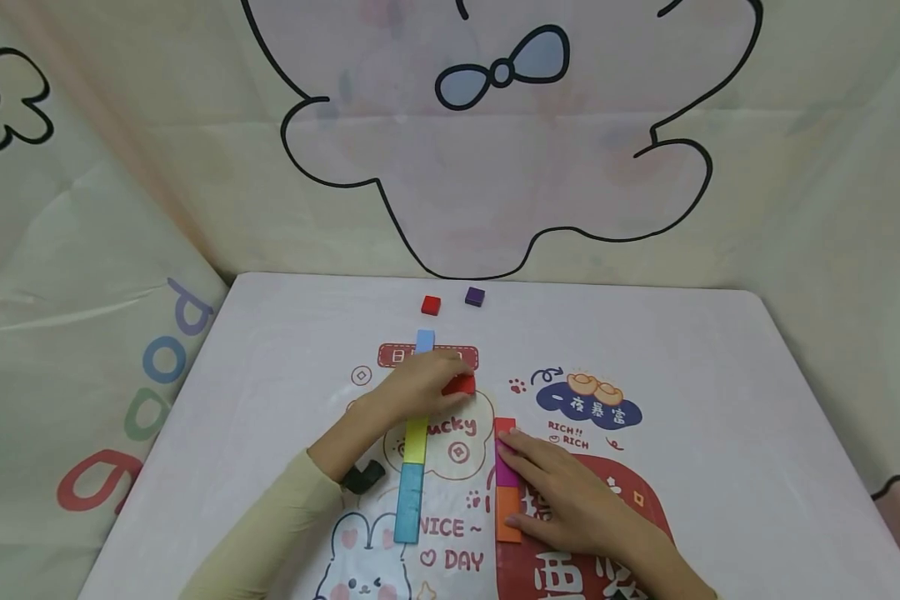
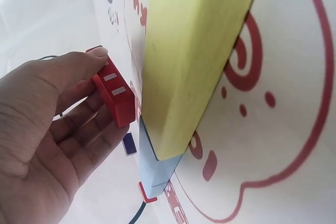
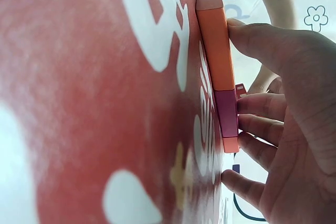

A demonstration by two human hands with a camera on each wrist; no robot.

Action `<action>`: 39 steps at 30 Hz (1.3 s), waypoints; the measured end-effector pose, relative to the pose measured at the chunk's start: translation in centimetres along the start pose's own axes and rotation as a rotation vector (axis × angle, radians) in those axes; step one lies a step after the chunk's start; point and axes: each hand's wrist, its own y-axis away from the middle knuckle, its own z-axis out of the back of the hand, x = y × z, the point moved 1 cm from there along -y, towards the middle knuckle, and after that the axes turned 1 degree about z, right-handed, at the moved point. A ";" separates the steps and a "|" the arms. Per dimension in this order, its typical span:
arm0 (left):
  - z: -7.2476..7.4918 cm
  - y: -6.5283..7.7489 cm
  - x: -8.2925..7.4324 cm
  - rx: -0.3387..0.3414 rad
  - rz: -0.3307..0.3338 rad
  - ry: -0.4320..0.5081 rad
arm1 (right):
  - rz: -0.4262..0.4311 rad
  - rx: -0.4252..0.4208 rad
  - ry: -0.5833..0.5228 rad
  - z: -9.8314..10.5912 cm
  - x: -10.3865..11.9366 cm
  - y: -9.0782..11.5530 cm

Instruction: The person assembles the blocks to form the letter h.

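My left hand (image 1: 423, 383) pinches a red block (image 2: 115, 90) with white marks between thumb and fingers, beside a row of blocks. That row runs from a light blue block (image 1: 424, 340) through a yellow block (image 1: 416, 443) to a teal block (image 1: 408, 504); my left hand hides part of it in the head view. To the right lies a second row: an orange block (image 3: 216, 51), a magenta block (image 3: 227, 113) and a coral-red block (image 3: 231, 145). My right hand (image 1: 573, 496) rests along this row, thumb at the orange block, fingertips at the magenta and coral-red ones.
Toward the far edge of the white table (image 1: 720, 375) lie a small red block (image 1: 431, 305) and a dark purple block (image 1: 475, 296). Printed drawings and lettering cover the table's middle. A patterned curtain (image 1: 195, 192) hangs behind and at the sides.
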 end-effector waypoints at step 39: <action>-1.2 0.4 0.1 0.009 -0.010 -0.056 | 0.005 -0.011 -0.001 0.1 0.1 0.1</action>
